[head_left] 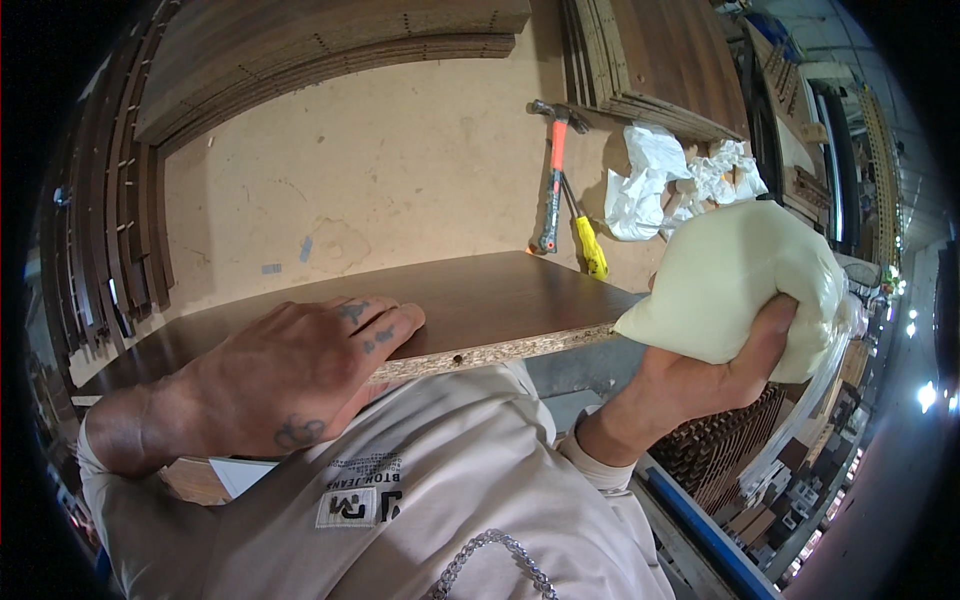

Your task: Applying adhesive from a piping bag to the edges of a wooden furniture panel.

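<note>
A brown-faced chipboard panel (480, 295) lies across in front of me, its raw particle edge turned toward my body. One dark round hole shows in that edge. My left hand (290, 365) grips the panel's near edge, with fingers bent over the top face; its thumb is hidden. In my right hand (740, 365) is a full, soft plastic bag of pale yellow glue-like stuff (730, 275), squeezed between thumb and fingers. The bag's pointed corner is at the panel's right end, by the raw edge. Its gathered top hangs off to the right.
Beyond the panel, a hammer (556, 175) with an orange and dark handle and a yellow-handled screwdriver (590, 248) lie on the tan tabletop (370, 160). Crumpled white plastic (640, 185) sits to their right. Stacked brown panels (330, 40) fill the far side, with more (670, 60) at far right.
</note>
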Tool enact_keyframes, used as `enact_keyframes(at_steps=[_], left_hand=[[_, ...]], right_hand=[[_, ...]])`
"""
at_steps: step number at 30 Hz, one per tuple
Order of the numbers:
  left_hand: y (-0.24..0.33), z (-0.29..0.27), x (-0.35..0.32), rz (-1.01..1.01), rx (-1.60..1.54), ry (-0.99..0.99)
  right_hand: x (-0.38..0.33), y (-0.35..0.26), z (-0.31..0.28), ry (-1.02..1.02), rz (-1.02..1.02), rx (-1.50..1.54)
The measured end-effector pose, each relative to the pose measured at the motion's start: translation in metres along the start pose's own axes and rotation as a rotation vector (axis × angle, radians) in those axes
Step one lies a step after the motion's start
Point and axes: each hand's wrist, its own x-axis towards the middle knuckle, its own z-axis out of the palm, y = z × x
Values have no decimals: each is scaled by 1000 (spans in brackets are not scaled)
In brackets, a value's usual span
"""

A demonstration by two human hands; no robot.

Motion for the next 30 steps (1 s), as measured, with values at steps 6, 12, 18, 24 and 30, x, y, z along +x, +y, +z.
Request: enact_keyframes(at_steps=[6, 12, 18, 24, 30], left_hand=[[0, 2, -4, 110, 169, 139], [-9, 5, -21, -75, 109, 184], [-20, 0, -60, -392, 119, 260], [-28, 13, -65, -348, 109, 343], [-27, 19, -63, -367, 90, 403]], right_hand=[[7, 4, 1, -4, -218, 56], [17, -16, 17, -110, 188, 677], [-9, -22, 54, -251, 354, 822], [-22, -22, 65, -286, 349, 818], [-22, -19, 62, -290, 311, 754]])
